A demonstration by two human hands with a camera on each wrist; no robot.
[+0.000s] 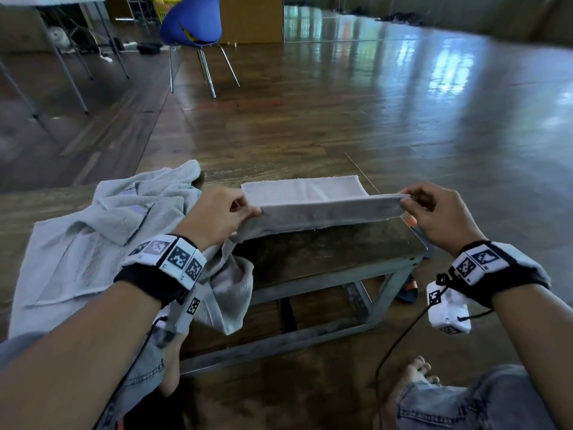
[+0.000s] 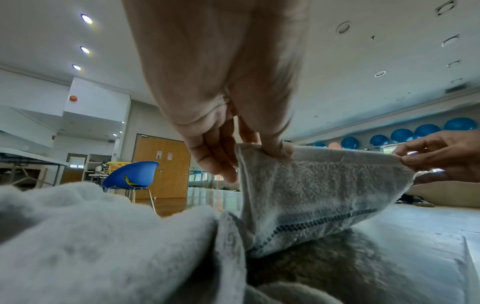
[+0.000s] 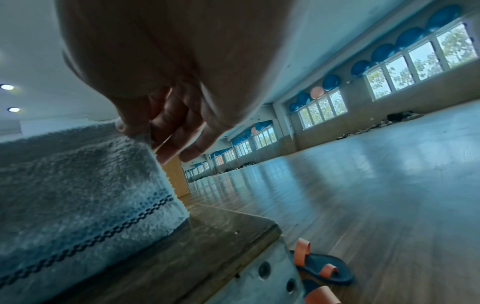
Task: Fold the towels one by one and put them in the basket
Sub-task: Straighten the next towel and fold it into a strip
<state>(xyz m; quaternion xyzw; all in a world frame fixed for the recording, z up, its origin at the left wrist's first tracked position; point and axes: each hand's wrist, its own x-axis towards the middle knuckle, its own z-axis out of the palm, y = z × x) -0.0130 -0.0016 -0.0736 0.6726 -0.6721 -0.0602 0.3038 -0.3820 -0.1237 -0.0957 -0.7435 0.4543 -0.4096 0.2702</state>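
A low worktop [image 1: 325, 252] with a dark, worn top and a grey metal frame stands on a glossy wooden floor [image 1: 372, 119]. A folded grey towel [image 1: 313, 203] lies along its far edge, its near layer lifted off the surface. A loose heap of pale towels [image 1: 102, 237] covers its left end and hangs over the near left corner. Sandals [image 3: 322, 265] sit on the floor beside its right end.

No readable text, only coded square markers on the wrist bands [image 1: 173, 259].
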